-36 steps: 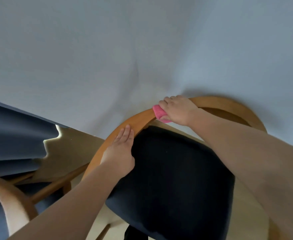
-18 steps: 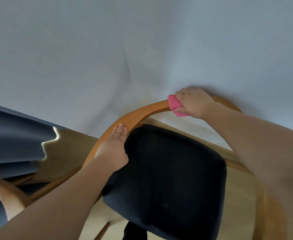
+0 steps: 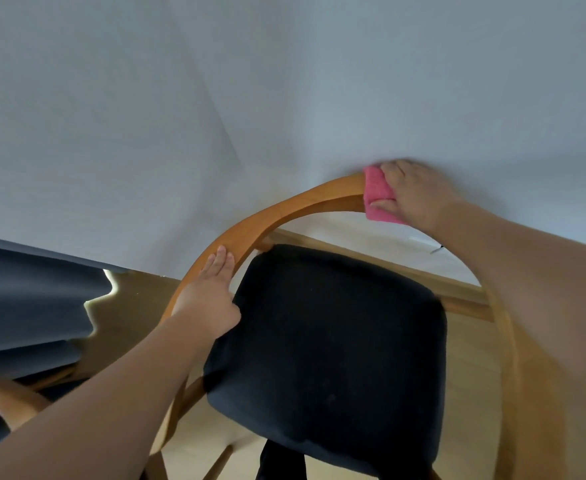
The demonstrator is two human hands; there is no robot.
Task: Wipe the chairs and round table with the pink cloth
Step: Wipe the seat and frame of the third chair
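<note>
The pink cloth (image 3: 374, 188) sits folded over the curved wooden chair rail (image 3: 284, 209) at the far crest of its arc. My right hand (image 3: 419, 195) grips it there, fingers curled over the top and the thumb pinching from below. The rail's long line is what matters: it sweeps from low on my left, up and rightward to the cloth, then bends on round beneath my right forearm and drops down the right side. My left hand (image 3: 212, 296) lies on that same rail well down the left stretch, fingers straight and flat on the wood, holding nothing, so I judge it braces the frame. The right hand is the wiping hand, and I reckon the next stroke has to follow the curve rather than run straight, either back toward my left hand or onward round the right bend. Inside the arc the black seat cushion (image 3: 336, 341) lies below both hands, apart from the cloth. The white wall (image 3: 284, 81) stands just behind the crest, very near my right knuckles, and I think it leaves little room behind the rail. A dark curtain (image 3: 25, 306) hangs to the left, with part of a second chair (image 3: 11, 398) below it. The round table is not in view
</note>
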